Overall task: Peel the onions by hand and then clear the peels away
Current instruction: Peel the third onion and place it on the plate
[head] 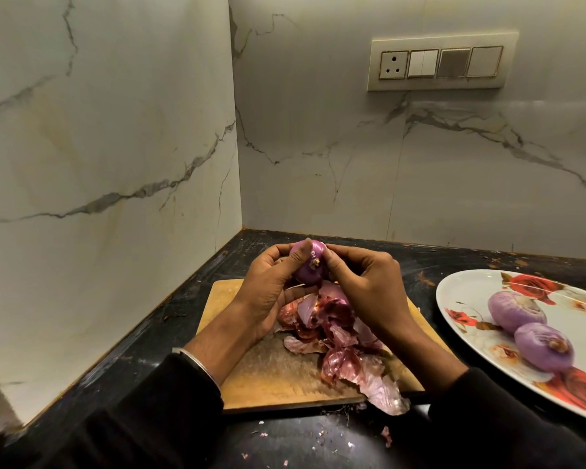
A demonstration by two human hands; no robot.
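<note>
Both hands are raised over the wooden board (268,377), the left hand (271,292) cupping a purple onion (310,267) while the right hand (366,286) curls in, fingertips pinching its side. Loose peels (339,340) lie heaped on the board just beneath. Two peeled onions (530,328) sit on the flowered plate (464,292) to the right, well apart from the hands.

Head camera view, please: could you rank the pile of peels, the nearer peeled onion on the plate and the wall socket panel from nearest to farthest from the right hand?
1. Pile of peels: on the cutting board, directly beneath the right hand.
2. Nearer peeled onion: on the plate, off to the right.
3. Wall socket panel: high on the back wall.
</note>
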